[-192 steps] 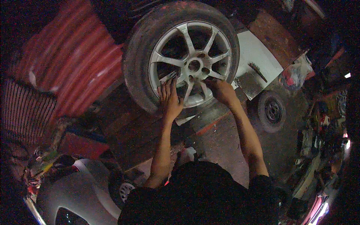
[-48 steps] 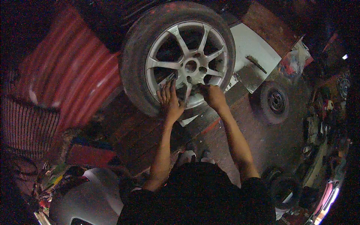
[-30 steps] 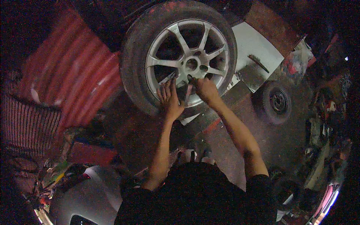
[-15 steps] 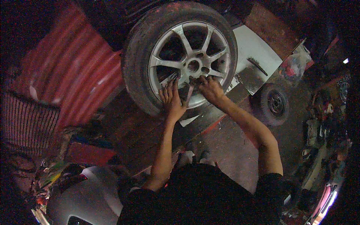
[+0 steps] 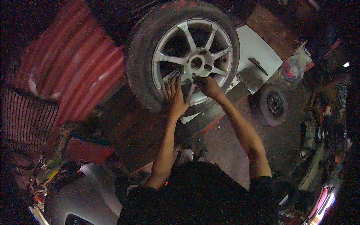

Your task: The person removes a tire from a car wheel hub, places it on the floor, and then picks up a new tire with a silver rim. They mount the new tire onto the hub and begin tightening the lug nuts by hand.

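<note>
A large car wheel stands before me, its silver spoked alloy rim (image 5: 170, 58) facing me inside a dusty black tyre (image 5: 140, 56). Flat against the lower left of the rim rests my left hand (image 5: 174, 98), fingers stretched up and thumb spread out to the right. My right hand (image 5: 210, 86) is closed, with its fingertips at a bolt hole just below the round centre hole. Whatever those fingers pinch, if anything, is hidden in dim light.
Red corrugated sheet (image 5: 75, 63) leans at the left, above a ribbed grille (image 5: 30, 120). A white panel (image 5: 258, 48) with a dark brush-like strip (image 5: 258, 65) lies right of the wheel. A smaller wheel (image 5: 275, 104) lies on the floor. A grey curved body panel (image 5: 90, 195) is at lower left.
The wheel appears slightly further right and higher in view. My right hand's fingers have drawn closer together by the bolt hole, and its elbow has come inward. My left hand stays on the rim.
</note>
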### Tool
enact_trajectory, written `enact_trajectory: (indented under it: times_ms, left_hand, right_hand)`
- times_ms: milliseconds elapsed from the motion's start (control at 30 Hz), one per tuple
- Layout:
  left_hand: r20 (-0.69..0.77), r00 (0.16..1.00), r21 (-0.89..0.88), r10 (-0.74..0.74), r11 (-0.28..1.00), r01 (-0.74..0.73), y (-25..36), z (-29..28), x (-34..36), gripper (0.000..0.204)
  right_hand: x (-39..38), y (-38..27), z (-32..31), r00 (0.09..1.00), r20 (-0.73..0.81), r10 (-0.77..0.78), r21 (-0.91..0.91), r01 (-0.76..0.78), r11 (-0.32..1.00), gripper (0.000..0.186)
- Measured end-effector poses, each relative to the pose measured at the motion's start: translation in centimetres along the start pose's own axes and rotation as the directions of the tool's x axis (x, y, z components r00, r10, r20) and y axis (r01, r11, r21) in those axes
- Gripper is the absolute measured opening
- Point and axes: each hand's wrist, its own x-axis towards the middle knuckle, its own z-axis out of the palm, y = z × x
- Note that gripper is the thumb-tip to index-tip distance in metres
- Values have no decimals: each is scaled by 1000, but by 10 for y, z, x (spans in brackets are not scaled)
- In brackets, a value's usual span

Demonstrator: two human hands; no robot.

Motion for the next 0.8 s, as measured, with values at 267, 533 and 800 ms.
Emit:
enact_trajectory:
  times_ms: [267,533,800]
  left_hand:
    - [58,997,-33,59,998,-57,-7,-1,1,86]
    - [65,996,-82,62,995,-57,-10,0,1,95]
    - [83,996,-43,23,999,-20,-5,-4,-2,94]
  right_hand:
    - [7,8,-14,902,155,-402,-643,401,652,37]
    - [-21,42,-8,964,169,207,667,-266,696,41]
    - [-35,40,-37,920,-151,-362,-398,278,874,33]
